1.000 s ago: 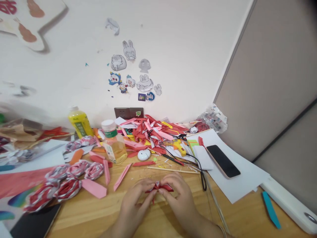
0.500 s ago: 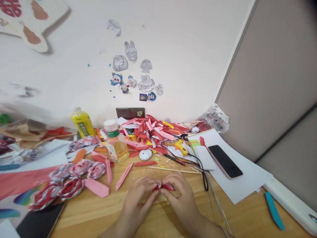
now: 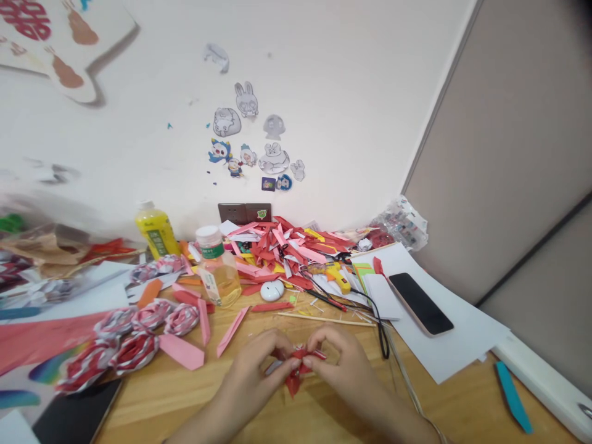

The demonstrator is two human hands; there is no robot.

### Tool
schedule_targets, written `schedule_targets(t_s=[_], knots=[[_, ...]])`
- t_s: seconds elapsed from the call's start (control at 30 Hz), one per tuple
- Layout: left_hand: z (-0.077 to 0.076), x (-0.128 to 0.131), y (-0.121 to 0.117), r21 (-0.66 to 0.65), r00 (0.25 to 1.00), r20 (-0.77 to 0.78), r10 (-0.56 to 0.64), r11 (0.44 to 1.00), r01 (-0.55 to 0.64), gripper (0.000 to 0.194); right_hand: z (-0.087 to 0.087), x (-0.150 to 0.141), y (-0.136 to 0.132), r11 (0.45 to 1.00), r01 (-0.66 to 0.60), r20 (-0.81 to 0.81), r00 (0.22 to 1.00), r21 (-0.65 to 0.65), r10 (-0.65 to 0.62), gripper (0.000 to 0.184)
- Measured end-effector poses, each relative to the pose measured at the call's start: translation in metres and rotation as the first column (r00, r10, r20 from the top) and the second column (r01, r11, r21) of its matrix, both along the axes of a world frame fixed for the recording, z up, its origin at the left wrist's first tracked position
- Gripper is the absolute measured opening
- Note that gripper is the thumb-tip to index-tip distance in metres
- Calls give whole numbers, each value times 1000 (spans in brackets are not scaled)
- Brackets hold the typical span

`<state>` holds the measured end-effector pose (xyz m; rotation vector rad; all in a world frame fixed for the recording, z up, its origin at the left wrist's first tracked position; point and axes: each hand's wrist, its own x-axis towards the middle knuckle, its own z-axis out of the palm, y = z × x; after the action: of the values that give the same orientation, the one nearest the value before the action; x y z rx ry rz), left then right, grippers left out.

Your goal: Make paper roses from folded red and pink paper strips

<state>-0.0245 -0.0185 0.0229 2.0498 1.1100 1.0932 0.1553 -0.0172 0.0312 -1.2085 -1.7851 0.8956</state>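
A small folded piece of red paper [image 3: 293, 383] is pinched between my two hands, just above the wooden table's front part. My left hand [image 3: 259, 364] grips its left side with thumb and fingers. On the other side, my right hand [image 3: 335, 361] holds it between thumb and curled fingertips. One pointed red end hangs down below the thumbs, and white edges show in the folds. My fingers hide part of the paper. Beyond the hands lie a thin wooden stick [image 3: 326, 319] and a folded pink strip [image 3: 232, 331].
A heap of red and pink paper strips [image 3: 287, 246] lies against the wall, near a yellow glue gun [image 3: 337, 276]. Bottles [image 3: 219, 271] and a white earbud case [image 3: 272, 290] stand left of centre. Twisted paper rosettes [image 3: 135, 351] lie left; a phone [image 3: 420, 303] rests right on white paper.
The red paper has been turned in my fingers, so a pointed end now hangs below. Both hands stay close together, and the view has shifted slightly.
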Motion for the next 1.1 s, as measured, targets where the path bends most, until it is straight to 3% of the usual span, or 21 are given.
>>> schedule_targets(t_s=[0.13, 0.23, 0.43, 0.57, 0.7, 0.83, 0.9, 1.1], knots=[[3, 5, 3, -340, 1000, 12, -3, 940, 7, 13, 0, 0, 3, 969, -142, -89, 988, -202, 127, 16], [-4, 7, 6, -435, 996, 86, -9, 899, 46, 14, -8, -1, 6, 946, -191, -172, 974, -263, 149, 17], [-16, 5, 10, -506, 987, 156, -36, 855, 111, 20, -21, -4, 10, 928, -171, -202, 973, -332, 107, 16], [-15, 6, 10, -494, 991, 129, -41, 864, 100, 18, -26, -6, 9, 935, -154, -192, 977, -318, 95, 15], [-13, 5, 10, -438, 997, 74, -21, 897, 52, 14, -29, -9, 6, 977, -75, -91, 994, -201, 58, 15], [-11, 2, 13, -535, 987, 145, -71, 834, 138, 9, -31, -10, 3, 1000, -4, 66, 998, -1, 4, 16], [-10, 2, 15, -565, 980, 174, -96, 805, 179, 14, -31, -10, 2, 999, 0, 97, 995, 38, -4, 16], [-11, 2, 16, -556, 986, 154, -64, 819, 140, 11, -35, -11, 4, 997, -10, 11, 1000, -70, 11, 15]])
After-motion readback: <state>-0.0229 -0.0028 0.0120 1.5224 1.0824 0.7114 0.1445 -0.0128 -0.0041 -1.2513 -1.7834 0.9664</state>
